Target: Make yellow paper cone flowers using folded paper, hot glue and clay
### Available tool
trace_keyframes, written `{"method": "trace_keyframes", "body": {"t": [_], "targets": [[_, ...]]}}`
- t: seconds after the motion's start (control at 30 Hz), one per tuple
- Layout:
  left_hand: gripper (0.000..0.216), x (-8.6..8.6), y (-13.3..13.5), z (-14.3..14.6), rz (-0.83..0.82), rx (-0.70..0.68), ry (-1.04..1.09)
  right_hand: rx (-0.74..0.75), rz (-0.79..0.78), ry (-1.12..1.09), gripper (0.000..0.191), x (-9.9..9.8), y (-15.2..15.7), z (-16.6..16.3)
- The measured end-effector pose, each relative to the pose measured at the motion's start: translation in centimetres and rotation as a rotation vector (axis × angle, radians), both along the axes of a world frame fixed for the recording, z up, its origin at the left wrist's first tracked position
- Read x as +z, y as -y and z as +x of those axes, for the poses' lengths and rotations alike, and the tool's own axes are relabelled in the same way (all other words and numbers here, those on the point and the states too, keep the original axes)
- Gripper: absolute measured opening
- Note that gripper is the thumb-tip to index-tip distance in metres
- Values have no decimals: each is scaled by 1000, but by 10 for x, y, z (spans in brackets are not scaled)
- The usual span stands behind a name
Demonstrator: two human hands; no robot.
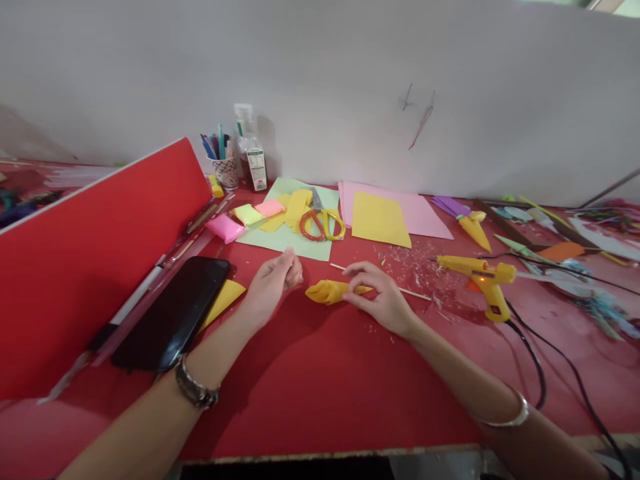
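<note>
Head view: the folded yellow piece [325, 292] lies partly under the right hand [381, 298]; whether that grip pinches it, I cannot tell. Left of it, apart, the left hand [273, 285] curls narrow.

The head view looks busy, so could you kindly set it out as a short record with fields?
Left hand: fingers curled; contents, if any, hidden
Right hand: fingers at the folded yellow piece; firmness of grip unclear
White stick: passes behind the right hand
Glue gun: on the table, right side, small light lit
Scissors: above the pale green sheet
Phone: left side, screen dark
Wall side: bottle beside pen cup
</note>
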State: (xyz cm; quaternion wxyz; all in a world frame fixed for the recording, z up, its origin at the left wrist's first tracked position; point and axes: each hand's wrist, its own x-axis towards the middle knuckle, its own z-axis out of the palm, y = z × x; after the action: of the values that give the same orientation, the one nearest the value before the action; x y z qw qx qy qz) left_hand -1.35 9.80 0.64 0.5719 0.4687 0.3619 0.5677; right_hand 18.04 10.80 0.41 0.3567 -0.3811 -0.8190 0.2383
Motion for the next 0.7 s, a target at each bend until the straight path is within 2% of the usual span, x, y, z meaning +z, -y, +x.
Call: {"method": "trace_keyframes", "body": {"t": [0.13,0.33,0.4,0.47,0.53,0.6,0.7], "targets": [[37,2,-1,1,-19,63,26,43,-19,-43,4,-1,0,0],[17,0,-1,0,-27,50,-13,-46,-44,-102,18,-1,-2,1],[13,0,-1,-1,-41,54,14,-58,-31,-79,15,-2,-2,1],[16,0,-2,-1,-40,62,56,-55,-15,-52,8,-2,-1,1],[29,2,-2,-1,-32,76,100,-47,-14,-43,4,-3,0,-1],[41,4,-2,-1,-43,90,134,-35,-42,-47,4,-4,0,-2],[45,8,-1,-2,-79,81,137,7,-111,-33,5,-5,0,-1]]}}
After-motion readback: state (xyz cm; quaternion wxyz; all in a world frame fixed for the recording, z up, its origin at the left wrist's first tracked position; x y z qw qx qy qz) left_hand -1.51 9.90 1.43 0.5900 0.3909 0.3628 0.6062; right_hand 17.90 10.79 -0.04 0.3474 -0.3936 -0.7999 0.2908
